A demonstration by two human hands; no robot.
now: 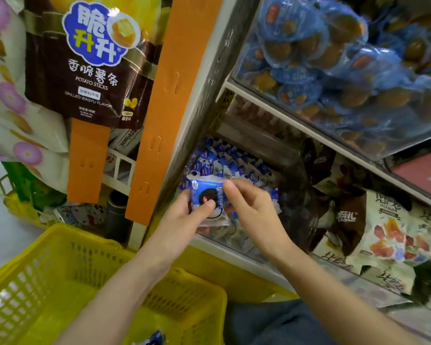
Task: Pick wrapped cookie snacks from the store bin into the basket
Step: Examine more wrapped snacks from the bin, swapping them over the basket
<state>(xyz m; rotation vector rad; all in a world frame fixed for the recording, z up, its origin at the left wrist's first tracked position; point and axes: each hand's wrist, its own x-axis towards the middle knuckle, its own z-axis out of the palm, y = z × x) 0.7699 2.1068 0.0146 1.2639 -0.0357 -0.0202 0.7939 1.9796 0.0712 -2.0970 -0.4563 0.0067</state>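
cookie pack (201, 187), long axis up-frame, in left hand (181, 216), right hand (253, 207)

Light is bright and soft on the left hand (182, 217) and right hand (256, 215). The cookie pack (207, 195) between them looks sharp. Up and right of the hands, the clear bin front (383, 125) shines white and the blue packs (309, 46) look smeared. Behind the hands it is dark. Straight lines bend near the edges.

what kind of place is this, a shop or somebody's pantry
Most likely a snack shop: a shelf bin heaped with wrapped cookie snacks, a potato sticks bag hanging on an orange display strip, and a yellow shopping basket.
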